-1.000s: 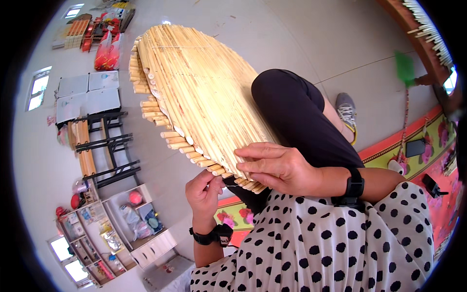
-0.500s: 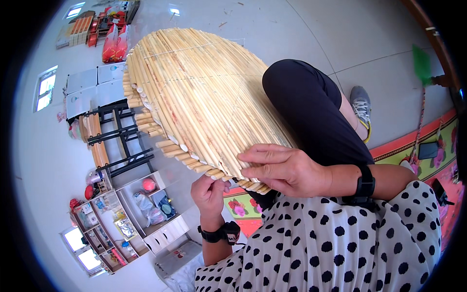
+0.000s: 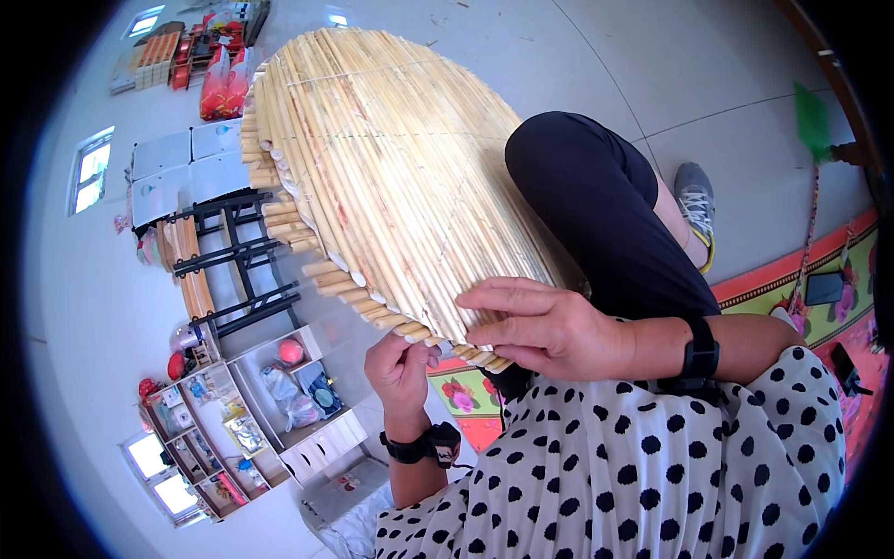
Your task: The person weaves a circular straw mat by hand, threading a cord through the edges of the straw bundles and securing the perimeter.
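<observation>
A round mat of pale stalks (image 3: 391,177) rests tilted against my raised knee, its straight stalks packed side by side and stitched across with thin thread. Along its left rim, the cut ends of a second, crosswise layer of stalks (image 3: 346,291) stick out. My right hand (image 3: 549,328) grips the near edge, with fingers spread on the upper face and the thumb low by the rim. Under that same rim, to the left, my left hand (image 3: 400,374) is closed in a pinch against the stalk ends. Whatever lies between its fingertips is hidden.
My dark-trousered knee (image 3: 582,186) rises right of the mat. A flowered floor mat (image 3: 466,396) lies below, with a phone (image 3: 823,289) on its right part. Black-framed furniture (image 3: 233,256) and a shelf unit (image 3: 219,419) stand at the left.
The mat's far edge has tipped slightly upward in the picture. Both hands keep nearly the same hold at the near rim.
</observation>
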The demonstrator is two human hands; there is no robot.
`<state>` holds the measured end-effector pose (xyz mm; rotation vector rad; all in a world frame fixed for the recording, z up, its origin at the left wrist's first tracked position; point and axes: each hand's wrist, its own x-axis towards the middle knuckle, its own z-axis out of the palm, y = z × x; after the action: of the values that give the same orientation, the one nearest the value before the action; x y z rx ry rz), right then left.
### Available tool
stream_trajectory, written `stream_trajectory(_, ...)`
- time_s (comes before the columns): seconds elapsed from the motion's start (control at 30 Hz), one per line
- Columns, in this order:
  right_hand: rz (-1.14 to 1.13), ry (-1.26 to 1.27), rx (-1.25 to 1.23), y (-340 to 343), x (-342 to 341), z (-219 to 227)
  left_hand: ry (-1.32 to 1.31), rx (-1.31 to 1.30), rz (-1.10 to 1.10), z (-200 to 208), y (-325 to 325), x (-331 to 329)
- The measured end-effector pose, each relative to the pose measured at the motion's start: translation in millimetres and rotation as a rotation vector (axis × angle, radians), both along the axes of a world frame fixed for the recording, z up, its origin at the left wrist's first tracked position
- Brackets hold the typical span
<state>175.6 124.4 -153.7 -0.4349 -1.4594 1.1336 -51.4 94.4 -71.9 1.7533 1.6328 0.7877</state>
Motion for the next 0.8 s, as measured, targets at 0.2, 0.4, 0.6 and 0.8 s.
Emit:
stream_trajectory(0.2, 0.014, -0.037, -0.036, -1, 7, 2, -0.004, 0.003, -0.037, 3, 7, 5)
stream_trajectory(0.4, -0.020, -0.041, -0.033, 2, 14, 10, 0.053, 0.008, -0.094, 7, 11, 7)
stream_trajectory(0.6, -0.061, -0.059, -0.054, 0, 19, 11, 0.075, 0.001, -0.150, 7, 16, 15)
stream_trajectory(0.8, -0.086, -0.106, -0.043, 0, 24, 15, 0.063, 0.036, -0.224, 8, 23, 21)
